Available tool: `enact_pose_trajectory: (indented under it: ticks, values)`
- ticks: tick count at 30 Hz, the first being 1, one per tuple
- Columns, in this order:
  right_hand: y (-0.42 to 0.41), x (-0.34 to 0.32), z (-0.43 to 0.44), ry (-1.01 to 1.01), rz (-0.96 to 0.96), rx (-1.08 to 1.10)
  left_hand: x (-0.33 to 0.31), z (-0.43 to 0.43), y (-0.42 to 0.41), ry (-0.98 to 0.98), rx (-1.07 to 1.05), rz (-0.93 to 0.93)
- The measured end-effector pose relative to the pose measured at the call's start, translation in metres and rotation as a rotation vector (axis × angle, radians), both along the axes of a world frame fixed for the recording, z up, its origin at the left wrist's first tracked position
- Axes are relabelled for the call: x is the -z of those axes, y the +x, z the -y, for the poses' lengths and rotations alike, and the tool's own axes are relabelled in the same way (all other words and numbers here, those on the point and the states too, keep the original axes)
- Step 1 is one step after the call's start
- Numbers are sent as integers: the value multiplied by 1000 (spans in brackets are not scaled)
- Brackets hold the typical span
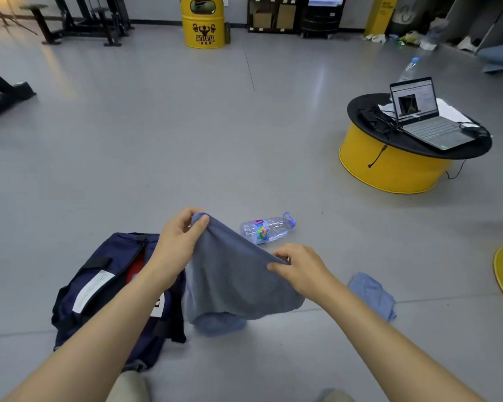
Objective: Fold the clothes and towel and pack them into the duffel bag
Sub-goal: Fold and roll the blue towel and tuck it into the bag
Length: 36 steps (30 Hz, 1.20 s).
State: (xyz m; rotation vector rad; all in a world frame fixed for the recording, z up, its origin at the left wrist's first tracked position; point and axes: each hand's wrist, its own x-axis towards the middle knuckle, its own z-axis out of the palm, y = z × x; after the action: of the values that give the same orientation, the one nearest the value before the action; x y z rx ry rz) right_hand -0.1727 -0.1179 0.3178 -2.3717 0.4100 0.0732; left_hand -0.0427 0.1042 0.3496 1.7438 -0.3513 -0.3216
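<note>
- One grey-blue towel [238,280] hangs in the lower middle of the frame, held up off the grey floor [186,140] between two hands. The fabric looks soft and matte. It sags in a broad fold between the two grips, and below it sits a paler blue bunch (same piece or another, I cannot tell).
- The left hand [180,242] pinches the towel's upper corner between thumb and curled fingers, at the higher point of the cloth.
- The right hand [301,266] pinches the towel's edge lower and further right, its fingers curled over the fabric.
- One navy duffel bag [67,311] lies on the floor at lower left, just beside the towel and partly behind the left forearm. Its top gapes open, something red [138,265] shows inside, and a white label [93,288] sits on its side.
- One light blue cloth [373,294] lies crumpled on the floor at lower right, beyond the right forearm.
- There are two clear plastic bottles. One bottle [266,229] lies on its side on the floor just above the towel and has a colourful label. A second bottle [408,68] stands at upper right, beyond the table.
- One low round table [389,169], yellow with a black top, stands right of centre and carries one open laptop [424,117].
- One yellow barrel [204,24] stands at top centre.
</note>
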Motion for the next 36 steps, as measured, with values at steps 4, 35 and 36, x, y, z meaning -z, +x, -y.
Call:
enact_pose_trajectory:
  ticks: [4, 35, 36]
  values:
    - [-10, 5, 18, -88, -32, 27, 4, -7, 9, -7, -132, 30]
    - [-35, -87, 41, 279, 443, 260, -69, -56, 27, 22, 15, 69]
    - [-46, -72, 35, 293, 404, 281, -54, -62, 18, 37, 26, 33]
